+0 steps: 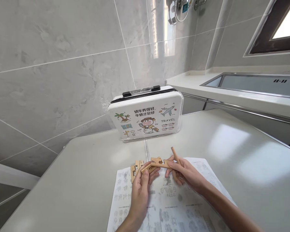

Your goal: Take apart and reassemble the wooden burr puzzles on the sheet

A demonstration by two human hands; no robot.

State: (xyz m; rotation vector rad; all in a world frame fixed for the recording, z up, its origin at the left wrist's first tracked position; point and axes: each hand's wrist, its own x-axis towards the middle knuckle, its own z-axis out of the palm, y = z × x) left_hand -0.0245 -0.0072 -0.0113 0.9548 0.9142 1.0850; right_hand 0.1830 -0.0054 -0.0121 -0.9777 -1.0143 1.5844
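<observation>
My left hand is closed with its thumb over a notched wooden puzzle piece. Between the fingers of my right hand is a second wooden puzzle piece, with cut-outs along its edge and a dark mark. Its far end meets or overlaps the piece in my left hand; whether they interlock I cannot tell. A slim wooden stick also stands up from my right hand. More notched wooden pieces lie beside my left fingers, partly hidden. Beneath both hands spreads a printed diagram sheet.
A white cartoon-printed case in clear plastic stands behind the sheet, against the tiled wall. The pale table reaches out on both sides. At the right, a counter holds a sink.
</observation>
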